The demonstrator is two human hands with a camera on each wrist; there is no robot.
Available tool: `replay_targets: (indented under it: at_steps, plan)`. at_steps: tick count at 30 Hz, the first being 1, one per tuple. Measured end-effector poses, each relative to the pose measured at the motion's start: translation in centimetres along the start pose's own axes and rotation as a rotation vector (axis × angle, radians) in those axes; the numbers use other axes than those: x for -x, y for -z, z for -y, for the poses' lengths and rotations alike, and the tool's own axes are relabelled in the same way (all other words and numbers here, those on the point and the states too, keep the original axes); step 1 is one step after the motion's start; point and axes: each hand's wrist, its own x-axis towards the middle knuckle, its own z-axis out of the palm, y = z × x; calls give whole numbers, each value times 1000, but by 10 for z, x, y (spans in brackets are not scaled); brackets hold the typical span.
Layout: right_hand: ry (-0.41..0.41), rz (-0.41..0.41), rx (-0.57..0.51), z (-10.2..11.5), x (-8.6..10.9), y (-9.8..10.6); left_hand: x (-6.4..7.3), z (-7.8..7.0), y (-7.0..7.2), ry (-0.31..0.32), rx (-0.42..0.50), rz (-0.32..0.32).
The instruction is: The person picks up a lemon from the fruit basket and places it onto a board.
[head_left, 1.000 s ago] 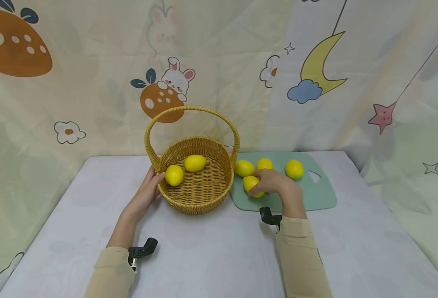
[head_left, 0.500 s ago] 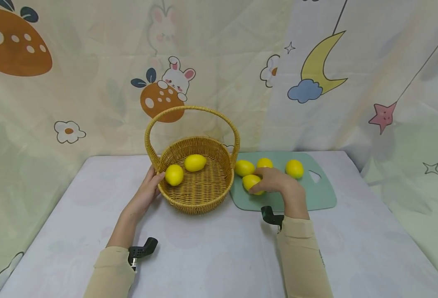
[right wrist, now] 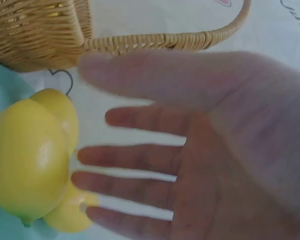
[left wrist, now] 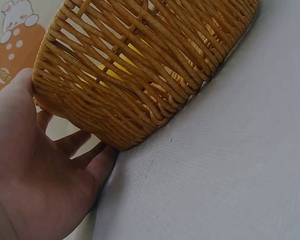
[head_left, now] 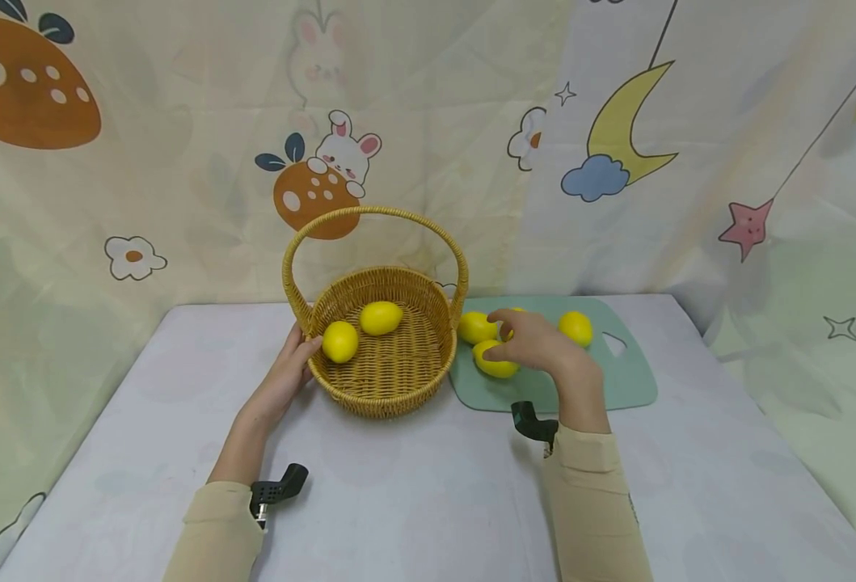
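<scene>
My left hand (head_left: 288, 365) grips the left side of a round wicker basket (head_left: 384, 402), thumb over the rim and fingers against the outer wall, as the left wrist view shows. Two lemons (head_left: 381, 318) lie inside the basket. Over the green cutting board (head_left: 544, 396), my right hand (head_left: 544, 347) hovers with thumb and fingers spread. Just below its thumb is the near lemon (head_left: 495, 360); another lemon (head_left: 475, 327) sits behind and to the left. A further lemon is mostly hidden by the fingers. In the right wrist view, nothing lies within the hand (right wrist: 220, 165).
One lemon (head_left: 575, 329) rests apart on the board's right, near the handle hole. The tall basket handle (head_left: 377, 212) arches over the basket. A patterned cloth backdrop (head_left: 442, 145) hangs behind the white-covered table (head_left: 398, 501).
My right hand has let go of the near lemon on the board and lifted slightly, its fingers spreading. That lemon has shifted a little toward the back. The left hand and basket stay put.
</scene>
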Motion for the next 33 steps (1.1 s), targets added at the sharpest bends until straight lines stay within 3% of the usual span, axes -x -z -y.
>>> replay_targets:
  at_steps: [17,25,33]
  plan:
    - [235,-52,-107,43,4,-8,0,0,1,1,7,5]
    - [346,-56,-108,58,-10,-26,7,-16,-4,15,26,18]
    - [390,-32,-109,69,-29,-53,-2,0,1,14,5,5]
